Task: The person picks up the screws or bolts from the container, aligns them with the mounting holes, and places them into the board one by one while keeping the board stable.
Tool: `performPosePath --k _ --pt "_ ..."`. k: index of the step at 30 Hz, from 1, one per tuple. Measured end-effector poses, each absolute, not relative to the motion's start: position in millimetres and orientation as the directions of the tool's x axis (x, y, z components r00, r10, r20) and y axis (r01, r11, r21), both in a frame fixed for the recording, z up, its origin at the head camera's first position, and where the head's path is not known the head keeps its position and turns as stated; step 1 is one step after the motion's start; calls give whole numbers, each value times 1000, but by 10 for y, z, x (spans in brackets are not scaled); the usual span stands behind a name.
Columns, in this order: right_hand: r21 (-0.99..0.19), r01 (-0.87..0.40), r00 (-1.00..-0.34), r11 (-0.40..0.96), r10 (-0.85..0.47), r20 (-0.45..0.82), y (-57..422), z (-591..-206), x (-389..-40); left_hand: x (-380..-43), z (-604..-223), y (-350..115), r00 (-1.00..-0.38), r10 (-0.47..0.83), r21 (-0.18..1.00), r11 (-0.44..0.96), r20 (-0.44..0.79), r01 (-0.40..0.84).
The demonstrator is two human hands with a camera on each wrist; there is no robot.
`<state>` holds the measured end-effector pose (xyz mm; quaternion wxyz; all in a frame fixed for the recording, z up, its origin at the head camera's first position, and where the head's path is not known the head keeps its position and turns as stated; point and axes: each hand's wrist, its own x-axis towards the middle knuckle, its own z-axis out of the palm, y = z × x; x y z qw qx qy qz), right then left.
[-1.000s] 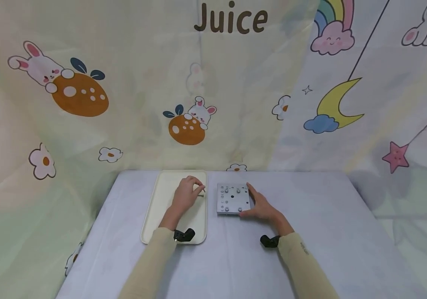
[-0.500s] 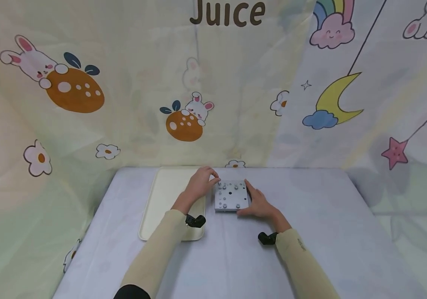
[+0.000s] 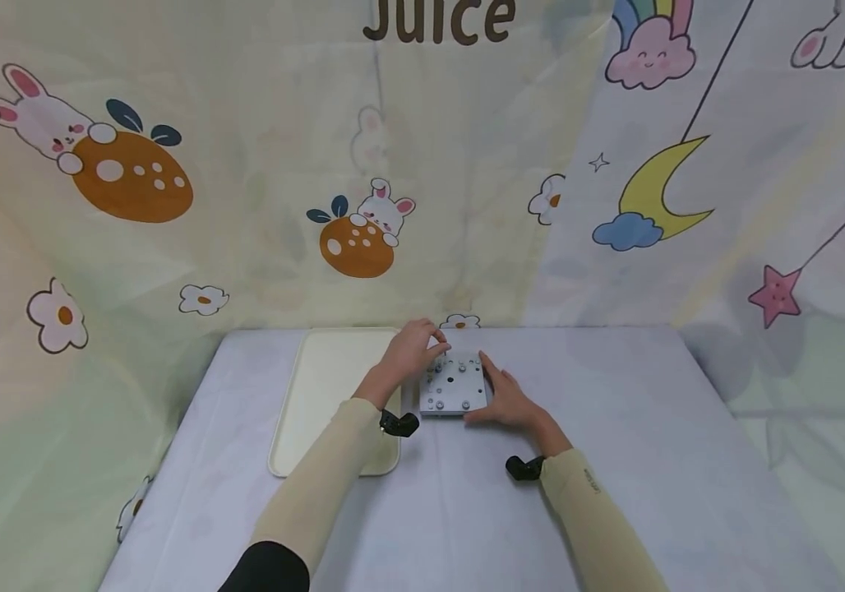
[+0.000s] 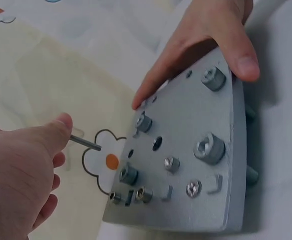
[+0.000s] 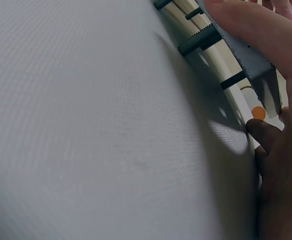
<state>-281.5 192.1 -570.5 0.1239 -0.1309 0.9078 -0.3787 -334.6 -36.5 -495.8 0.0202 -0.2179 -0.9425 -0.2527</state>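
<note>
A silver metal plate (image 3: 455,393) with socket-head screws and holes in its top sits upon the cloth-covered table. My right hand (image 3: 511,404) grips its right side, thumb at the near edge and fingers at the far one. Above the plate's far left corner is my left hand (image 3: 409,349), pinching a thin metal pin (image 4: 85,143) between thumb and fingers. In the left wrist view the pin's free end points toward the plate and appears apart from it. Threaded screw ends (image 5: 200,41) stick out below the plate in the right wrist view.
A cream tray (image 3: 319,411) lies left of the plate, partly under my left forearm. White cloth (image 3: 615,493) covers the table. A printed curtain (image 3: 260,164) hangs behind the table's far edge.
My left hand has moved right from over the tray to the plate's far left corner, carrying the pin. The right hand keeps its grip on the plate. The head view has shifted slightly.
</note>
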Motion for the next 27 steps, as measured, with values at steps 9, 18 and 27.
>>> performPosePath --k 9,18,27 --pt "-720 -134 -935 681 -327 -135 1917 -5674 -2797 -3358 -4957 -263 -920 379 506 777 102 376" --pt "-717 -149 -943 681 -315 -104 1920 -5691 -2789 -3365 -5058 -248 -916 390 514 770 91 378" --pt "-715 -196 -939 671 -338 -60 1914 -5724 -2793 -3366 -5166 -254 -916 390 518 767 92 378"
